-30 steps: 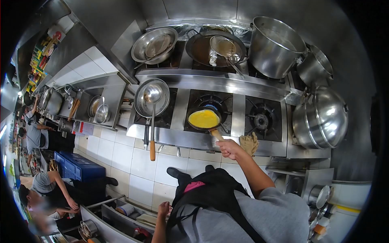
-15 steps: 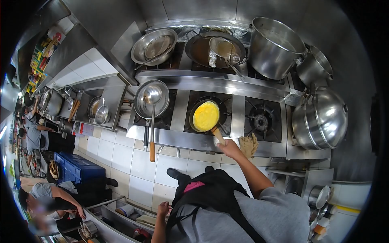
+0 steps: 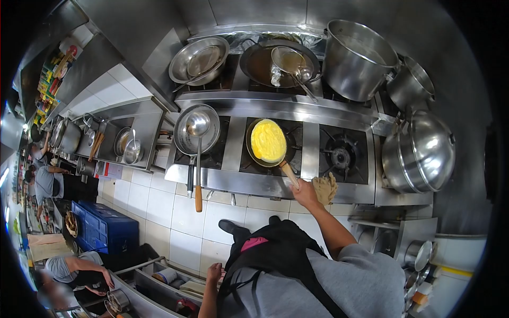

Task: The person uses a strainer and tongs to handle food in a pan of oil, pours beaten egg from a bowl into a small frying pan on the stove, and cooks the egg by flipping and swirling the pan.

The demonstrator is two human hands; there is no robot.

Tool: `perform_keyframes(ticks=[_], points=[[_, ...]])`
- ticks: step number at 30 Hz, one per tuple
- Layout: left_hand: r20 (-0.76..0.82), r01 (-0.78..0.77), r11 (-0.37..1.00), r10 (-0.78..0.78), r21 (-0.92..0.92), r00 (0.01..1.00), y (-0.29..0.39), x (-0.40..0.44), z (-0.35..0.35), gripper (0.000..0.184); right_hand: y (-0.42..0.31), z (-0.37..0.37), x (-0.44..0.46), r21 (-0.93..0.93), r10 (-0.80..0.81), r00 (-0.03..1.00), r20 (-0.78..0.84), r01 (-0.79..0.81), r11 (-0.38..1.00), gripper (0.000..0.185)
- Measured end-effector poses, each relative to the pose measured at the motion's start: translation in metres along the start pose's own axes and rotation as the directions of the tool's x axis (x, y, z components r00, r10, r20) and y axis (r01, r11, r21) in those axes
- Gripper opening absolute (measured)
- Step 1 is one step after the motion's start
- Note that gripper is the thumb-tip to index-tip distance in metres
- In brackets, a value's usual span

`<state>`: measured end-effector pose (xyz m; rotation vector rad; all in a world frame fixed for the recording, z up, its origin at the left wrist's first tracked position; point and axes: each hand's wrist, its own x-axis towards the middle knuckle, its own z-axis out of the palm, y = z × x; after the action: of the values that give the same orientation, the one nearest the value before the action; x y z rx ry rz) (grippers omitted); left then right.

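My right hand (image 3: pixel 304 192) is closed round the wooden handle (image 3: pixel 289 174) of a small dark frying pan. In the pan lies a yellow egg sheet (image 3: pixel 269 141), pushed toward the upper left of the pan. The pan is over the middle front burner; whether it touches the burner is unclear. Beside my right hand, a tan glove (image 3: pixel 324 189) rests on the stove edge. My left hand (image 3: pixel 214 272) hangs low by my body with curled fingers; what it holds, if anything, is too hidden to make out.
A larger pan (image 3: pixel 183 135) with a ladle (image 3: pixel 198 123) inside sits on the left burner. Behind are a wok (image 3: pixel 254 68) with strainers and a tall pot (image 3: pixel 352 63). A domed steamer (image 3: pixel 419 153) stands right. Co-workers and a blue crate (image 3: pixel 106 228) are at left.
The frying pan has turned and shifted, and its egg sheet now lies toward the upper left. My right hand has moved slightly right. The nearest co-worker has moved lower at the left.
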<state>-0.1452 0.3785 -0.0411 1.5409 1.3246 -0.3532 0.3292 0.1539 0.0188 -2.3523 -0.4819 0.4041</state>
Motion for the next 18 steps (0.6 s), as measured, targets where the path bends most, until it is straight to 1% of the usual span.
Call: perform_keyframes(ticks=[3,6,9,11,12,14,18], points=[[0.002,0.011,0.999,-0.011,0.031,1.000,-0.004,0.003,0.000,0.030,0.003,0.001,-0.001,0.051,-0.037,0.999,-0.021,0.038,0.998,0.030],[0.011,-0.007,1.000,0.008,-0.020,1.000,-0.008,0.004,0.000,0.030,0.006,0.003,-0.001,0.085,-0.054,0.998,-0.043,0.057,0.995,0.029],[0.018,-0.029,0.999,0.029,0.015,0.999,-0.018,0.010,0.001,0.030,0.012,0.008,0.000,0.099,-0.080,0.995,-0.064,0.086,0.991,0.029],[0.022,-0.012,0.993,0.015,-0.115,1.000,-0.026,0.014,0.003,0.030,0.014,0.011,0.000,0.111,-0.093,0.992,-0.083,0.102,0.989,0.029],[0.020,-0.012,0.993,0.015,-0.115,1.000,-0.025,0.013,0.002,0.030,0.014,0.012,0.000,0.120,-0.107,0.989,-0.103,0.119,0.986,0.028],[0.026,-0.009,0.999,0.010,-0.047,1.000,-0.027,0.012,0.000,0.030,0.016,0.014,0.000,0.158,-0.109,0.989,-0.099,0.124,0.980,0.029],[0.021,-0.020,0.996,0.022,-0.090,1.000,-0.031,0.013,-0.001,0.031,0.017,0.017,0.002,0.246,-0.134,0.987,-0.090,0.152,0.957,0.030]])
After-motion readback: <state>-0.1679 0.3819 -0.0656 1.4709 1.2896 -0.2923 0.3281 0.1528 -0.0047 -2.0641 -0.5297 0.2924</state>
